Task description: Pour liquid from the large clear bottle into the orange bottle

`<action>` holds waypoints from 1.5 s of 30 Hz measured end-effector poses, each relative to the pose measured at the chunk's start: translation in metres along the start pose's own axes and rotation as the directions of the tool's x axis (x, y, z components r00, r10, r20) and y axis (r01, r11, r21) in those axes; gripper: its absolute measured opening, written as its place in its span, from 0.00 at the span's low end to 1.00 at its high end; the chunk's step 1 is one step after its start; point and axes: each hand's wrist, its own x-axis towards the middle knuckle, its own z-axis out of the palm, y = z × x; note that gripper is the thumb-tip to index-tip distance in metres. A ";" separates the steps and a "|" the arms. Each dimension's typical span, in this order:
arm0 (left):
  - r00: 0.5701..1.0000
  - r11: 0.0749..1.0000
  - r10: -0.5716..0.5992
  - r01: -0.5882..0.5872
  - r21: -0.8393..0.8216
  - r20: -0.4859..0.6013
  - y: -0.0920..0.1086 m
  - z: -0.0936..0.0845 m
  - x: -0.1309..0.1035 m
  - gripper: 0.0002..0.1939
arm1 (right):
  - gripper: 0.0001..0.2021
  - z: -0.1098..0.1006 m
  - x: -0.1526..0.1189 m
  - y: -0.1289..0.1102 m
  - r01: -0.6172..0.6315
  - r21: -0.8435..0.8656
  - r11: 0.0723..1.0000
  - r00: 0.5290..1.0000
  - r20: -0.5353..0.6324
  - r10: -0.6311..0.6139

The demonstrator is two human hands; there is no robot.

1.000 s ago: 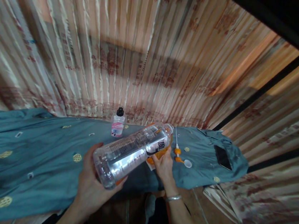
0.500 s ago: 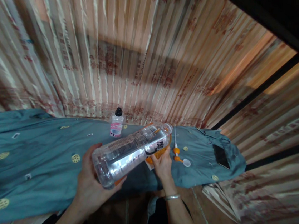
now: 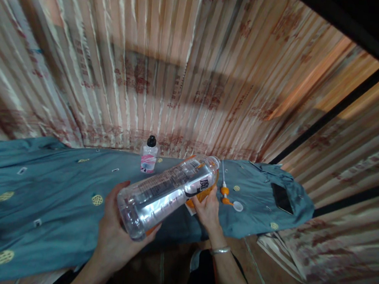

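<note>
A large clear plastic bottle (image 3: 165,198) with dark lettering is tilted, its neck pointing up to the right. My left hand (image 3: 118,229) is closed around its base end. Beneath the neck end, my right hand (image 3: 207,210) is wrapped around an orange container (image 3: 202,196), mostly hidden behind the clear bottle; whether the two mouths touch cannot be made out. Just right of that hand lies an orange pump head (image 3: 225,195) with a thin tube, on the cloth. A white round piece (image 3: 238,206) lies at its end.
Green patterned cloth (image 3: 60,191) covers the surface. A small bottle with a black cap and pink label (image 3: 148,155) stands at the back. A dark phone (image 3: 282,198) lies at the right. Curtains (image 3: 155,79) hang behind, and a dark bar (image 3: 329,114) slants at the right.
Both hands keep their hold and the bottles stay almost where they were. The whole view has shifted very slightly.
</note>
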 end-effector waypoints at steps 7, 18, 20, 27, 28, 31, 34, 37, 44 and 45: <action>0.998 0.999 0.048 -0.048 0.010 -0.037 -0.009 0.002 0.000 0.47 | 0.43 -0.005 -0.001 -0.007 -0.011 0.024 1.000 0.999 0.032 0.010; 0.989 0.985 0.144 -0.139 0.098 -0.042 -0.010 -0.006 0.004 0.48 | 0.43 -0.002 -0.003 -0.004 -0.010 0.003 1.000 1.000 0.000 0.010; 0.990 0.991 0.116 -0.111 0.076 -0.075 -0.010 -0.002 0.002 0.47 | 0.44 -0.002 -0.003 -0.004 -0.007 0.003 1.000 1.000 0.000 0.007; 0.996 0.994 0.088 -0.086 0.066 -0.027 -0.008 -0.005 0.003 0.50 | 0.45 -0.002 -0.003 -0.005 -0.012 -0.019 1.000 1.000 -0.012 0.011; 0.997 0.995 0.069 -0.068 0.066 -0.018 -0.008 -0.006 0.003 0.50 | 0.46 -0.002 -0.003 -0.005 -0.015 -0.022 1.000 1.000 -0.013 0.015; 0.999 0.996 0.047 -0.047 0.073 -0.008 -0.008 -0.007 0.002 0.50 | 0.47 -0.003 -0.002 -0.005 -0.030 -0.026 0.999 1.000 -0.005 0.030; 0.998 0.996 0.064 -0.065 0.062 0.013 -0.006 -0.007 0.001 0.50 | 0.48 -0.003 -0.002 -0.006 -0.030 -0.030 0.999 1.000 0.006 0.030; 1.000 0.999 0.016 -0.015 0.044 -0.011 -0.002 -0.006 0.000 0.48 | 0.47 -0.004 -0.002 -0.005 -0.019 -0.038 0.999 1.000 0.005 0.019; 0.999 0.998 -0.044 0.045 0.034 -0.016 -0.003 -0.004 -0.001 0.51 | 0.48 -0.004 -0.003 -0.004 0.001 -0.050 0.999 1.000 0.005 -0.001; 0.999 0.999 -0.036 0.036 0.035 -0.020 -0.004 -0.004 -0.001 0.51 | 0.49 -0.005 -0.003 -0.004 0.001 -0.050 0.999 1.000 0.008 -0.001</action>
